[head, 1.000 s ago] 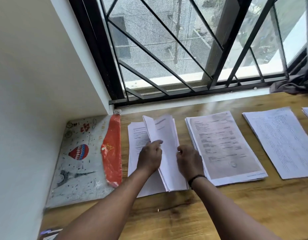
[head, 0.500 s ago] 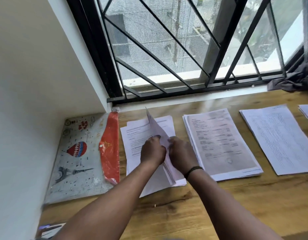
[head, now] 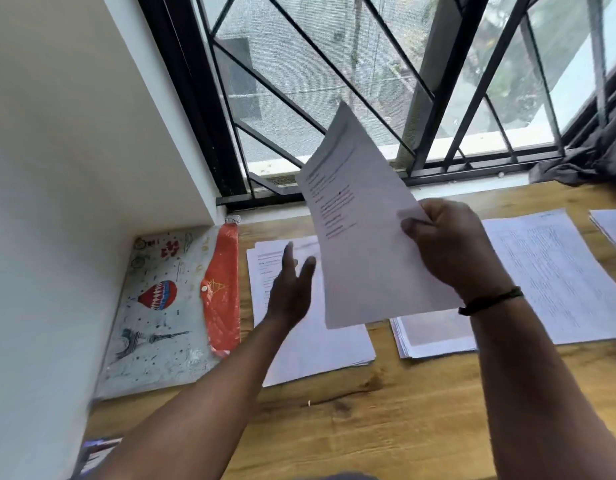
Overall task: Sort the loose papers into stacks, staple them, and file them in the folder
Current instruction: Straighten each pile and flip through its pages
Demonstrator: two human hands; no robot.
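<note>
Right hand (head: 452, 247): I grip a printed sheet (head: 365, 230) aloft (tilted, text faint).
Left hand (head: 291, 289): fingers straight, holding nothing.

You're at a wooden desk (head: 386, 417), warm brown, visible grain and a dark knot, pushed against the window sill (head: 473, 188). Window (head: 334, 81) spans the back: black frame, black grille (head: 299, 98) of diagonal and vertical bars, mesh behind it. Through it you see grey building walls and some greenery. Daylight only, soft. White wall (head: 57, 168) on your left forms the corner. Dark curtain (head: 597, 147) bunched at far right, on the sill.
</note>
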